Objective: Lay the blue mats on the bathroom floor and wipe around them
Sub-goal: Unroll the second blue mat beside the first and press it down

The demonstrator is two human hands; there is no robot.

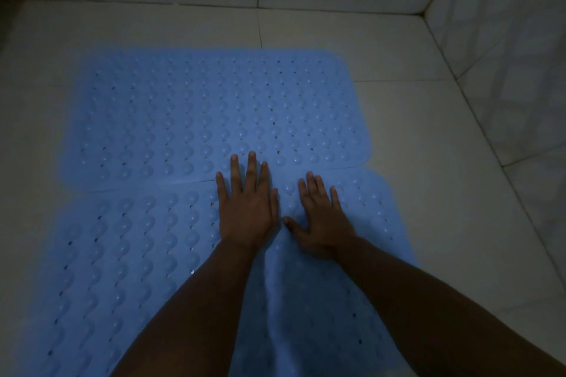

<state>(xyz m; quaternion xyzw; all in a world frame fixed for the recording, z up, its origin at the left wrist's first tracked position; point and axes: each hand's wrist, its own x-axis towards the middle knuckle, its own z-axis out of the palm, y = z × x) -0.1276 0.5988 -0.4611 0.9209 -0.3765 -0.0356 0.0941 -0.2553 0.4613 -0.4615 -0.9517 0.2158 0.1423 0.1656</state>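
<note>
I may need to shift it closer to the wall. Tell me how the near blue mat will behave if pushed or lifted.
The near mat is probably floppy: a raised ridge runs between the left hand and right hand, both flat on it. Its domed bumps look like suction cups, so it may grip the tiled floor rather than slide. It probably droops when lifted.

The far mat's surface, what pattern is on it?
Rows of raised round bumps with small holes, on the far mat, head view.

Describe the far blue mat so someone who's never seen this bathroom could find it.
Start at the tiled floor by the wall corner. Two blue mats lie edge to edge. The far mat lies nearer the back wall; only the left hand fingertips reach it, unlike the near mat under both palms.
</note>
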